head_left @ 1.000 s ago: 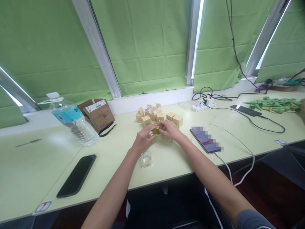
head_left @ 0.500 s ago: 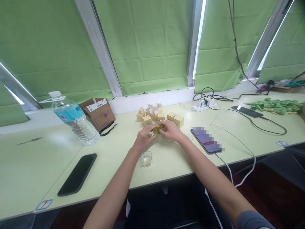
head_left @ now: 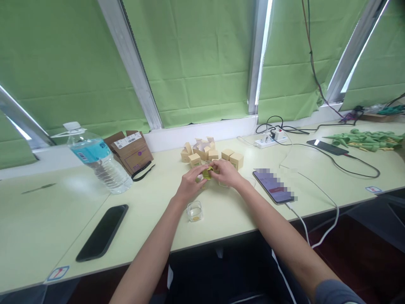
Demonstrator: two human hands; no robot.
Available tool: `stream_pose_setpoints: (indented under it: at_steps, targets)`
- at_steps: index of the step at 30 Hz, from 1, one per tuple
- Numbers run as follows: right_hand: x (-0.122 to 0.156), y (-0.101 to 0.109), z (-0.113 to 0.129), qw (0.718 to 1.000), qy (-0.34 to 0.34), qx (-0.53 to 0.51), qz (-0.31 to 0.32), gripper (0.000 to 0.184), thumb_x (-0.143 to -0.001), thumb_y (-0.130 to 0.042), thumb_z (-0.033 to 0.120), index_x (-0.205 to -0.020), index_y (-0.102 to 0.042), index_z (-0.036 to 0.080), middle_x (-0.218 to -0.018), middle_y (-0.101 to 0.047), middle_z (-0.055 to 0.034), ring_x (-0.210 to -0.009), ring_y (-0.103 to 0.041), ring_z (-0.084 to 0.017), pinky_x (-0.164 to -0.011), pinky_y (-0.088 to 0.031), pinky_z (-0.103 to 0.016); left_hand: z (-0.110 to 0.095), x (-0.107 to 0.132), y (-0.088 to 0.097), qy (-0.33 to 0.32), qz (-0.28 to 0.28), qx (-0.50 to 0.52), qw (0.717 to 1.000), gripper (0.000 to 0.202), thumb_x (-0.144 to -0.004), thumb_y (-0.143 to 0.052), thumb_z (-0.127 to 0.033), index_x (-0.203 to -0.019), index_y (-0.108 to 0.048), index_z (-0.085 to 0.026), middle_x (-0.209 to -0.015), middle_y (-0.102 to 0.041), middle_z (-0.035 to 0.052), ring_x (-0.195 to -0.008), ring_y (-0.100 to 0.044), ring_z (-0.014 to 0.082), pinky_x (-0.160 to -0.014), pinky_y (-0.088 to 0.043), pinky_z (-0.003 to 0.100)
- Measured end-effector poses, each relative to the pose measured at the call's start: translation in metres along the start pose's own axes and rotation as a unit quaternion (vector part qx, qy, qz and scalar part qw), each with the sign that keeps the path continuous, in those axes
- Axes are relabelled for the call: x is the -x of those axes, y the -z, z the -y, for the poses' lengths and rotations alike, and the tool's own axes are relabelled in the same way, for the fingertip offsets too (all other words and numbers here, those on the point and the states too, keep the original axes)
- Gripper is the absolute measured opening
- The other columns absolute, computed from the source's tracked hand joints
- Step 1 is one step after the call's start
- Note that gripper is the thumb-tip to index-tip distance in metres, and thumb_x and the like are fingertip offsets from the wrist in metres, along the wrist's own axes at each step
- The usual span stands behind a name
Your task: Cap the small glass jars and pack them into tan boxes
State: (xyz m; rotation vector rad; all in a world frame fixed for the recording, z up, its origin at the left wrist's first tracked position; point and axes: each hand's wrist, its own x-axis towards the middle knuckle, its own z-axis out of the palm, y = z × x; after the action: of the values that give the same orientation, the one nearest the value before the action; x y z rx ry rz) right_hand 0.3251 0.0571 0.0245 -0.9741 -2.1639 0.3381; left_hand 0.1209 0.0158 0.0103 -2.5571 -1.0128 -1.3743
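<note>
Left hand (head_left: pixel 190 184) and right hand (head_left: pixel 227 173) pinch one small yellow-green piece (head_left: pixel 207 172) between them, above the desk (head_left: pixel 221 211) – before the small boxes (head_left: pixel 202 153) (glass jar (head_left: pixel 194 211) nearby, barely filled).

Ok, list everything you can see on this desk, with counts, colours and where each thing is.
yellow-green piece: one, pinched between both hands, centre
small boxes: a cluster, tan, behind the hands
clear cup: one, near the front edge
water bottle: one, clear with a blue label, left
cardboard packets: brown, beside the bottle
black phone: one, front left
lit phone: one, right of the hands, cabled
dark phone: one, far right
power strip: one, white, by the window
green cones: a pile, far right
left hand: on the piece
right hand: on the piece
</note>
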Motion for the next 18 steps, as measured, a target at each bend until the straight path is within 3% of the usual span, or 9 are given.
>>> stream_pose_setpoints:
  at_steps: [8,18]
  targets:
    - [0.0027,0.0022,0.0054,1.000,-0.001,-0.003,-0.014,0.012,-0.087,-0.067,0.027,-0.097,-0.070,0.021,-0.082,-0.068,-0.0023,-0.083,-0.059,-0.019,-0.072,-0.038,-0.027,0.0004,-0.0008,-0.0012,0.008,-0.012,0.002,1.000,0.041,-0.086,-0.070,-0.019,-0.126,-0.064,-0.023,-0.120,-0.073,0.0074,-0.108,-0.070,0.0213,-0.094,-0.060,0.038]
    - [0.0015,-0.0027,0.0030,0.999,0.009,-0.003,-0.031,0.013,-0.089,-0.065,0.025,-0.100,-0.070,0.020,-0.083,-0.069,-0.0023,-0.083,-0.060,-0.018,-0.072,-0.039,-0.027,-0.0009,-0.0014,-0.0013,0.003,-0.004,-0.002,1.000,0.044,-0.085,-0.067,-0.012,-0.128,-0.062,-0.024,-0.124,-0.071,0.0069,-0.114,-0.067,0.0214,-0.098,-0.057,0.039]
